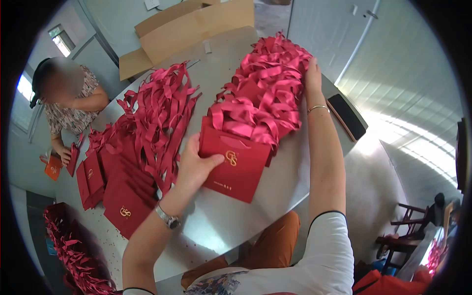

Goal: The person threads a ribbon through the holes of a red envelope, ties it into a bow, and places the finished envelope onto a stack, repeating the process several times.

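A long row of dark red gift bags with pink-red ribbon handles stretches across the table, the ribbons (275, 73) heaped on top. At its near end, my left hand (193, 164) grips the front gift bag (236, 172), thumb across its face beside a gold logo; its other fingers are hidden behind the bag's edge. My right hand (313, 78) rests against the right side of the row near its far end, fingers extended and partly hidden by the ribbons. To the left lies a second group of red gift bags (128, 204) with long loose ribbons (164, 113).
A phone (347, 118) lies at the table's right edge. An open cardboard box (196, 24) stands at the back. Across the table (206, 236), another person (73, 98) holds a red bag. More ribboned bags (76, 255) are at lower left; a wooden chair (408, 226) is at right.
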A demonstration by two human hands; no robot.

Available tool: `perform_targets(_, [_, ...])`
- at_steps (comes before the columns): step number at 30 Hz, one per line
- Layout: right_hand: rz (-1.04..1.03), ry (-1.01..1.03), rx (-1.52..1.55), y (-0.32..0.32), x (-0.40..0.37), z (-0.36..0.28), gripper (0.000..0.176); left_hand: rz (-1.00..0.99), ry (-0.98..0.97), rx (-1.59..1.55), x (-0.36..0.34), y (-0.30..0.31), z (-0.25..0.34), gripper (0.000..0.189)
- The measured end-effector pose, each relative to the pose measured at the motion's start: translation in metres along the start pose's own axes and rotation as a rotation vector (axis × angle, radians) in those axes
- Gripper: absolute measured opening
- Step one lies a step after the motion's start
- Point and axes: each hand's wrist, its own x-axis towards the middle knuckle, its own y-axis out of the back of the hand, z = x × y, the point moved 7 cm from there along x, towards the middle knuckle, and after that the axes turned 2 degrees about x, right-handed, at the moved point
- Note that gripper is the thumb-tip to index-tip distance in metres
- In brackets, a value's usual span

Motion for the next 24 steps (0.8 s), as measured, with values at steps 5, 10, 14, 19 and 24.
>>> perform_targets(5, [-0.235,-0.010,0.041,-0.044,0.035,-0.004,0.080,0.125,0.051,0.147,-0.005,-0.002,0.004,0.065])
perform_targets(10, [-0.354,0.007,0.066,-0.088,0.056,0.009,0.075,0.235,0.073,-0.014,0.005,-0.012,0.003,0.060])
perform_targets(14, [-0.343,0.038,0.077,-0.116,0.046,-0.001,0.075,0.280,0.030,0.049,0.008,-0.029,0.014,0.058])
perform_targets(19, [-0.461,-0.329,0.548,-0.119,-0.006,-0.022,0.089,0.344,0.066,0.096,0.010,-0.026,0.005,0.056])
perform_targets(24, [-0.366,-0.054,0.145,-0.052,-0.025,-0.019,0.089,0.362,0.053,0.137,0.010,-0.029,0.007,0.057])
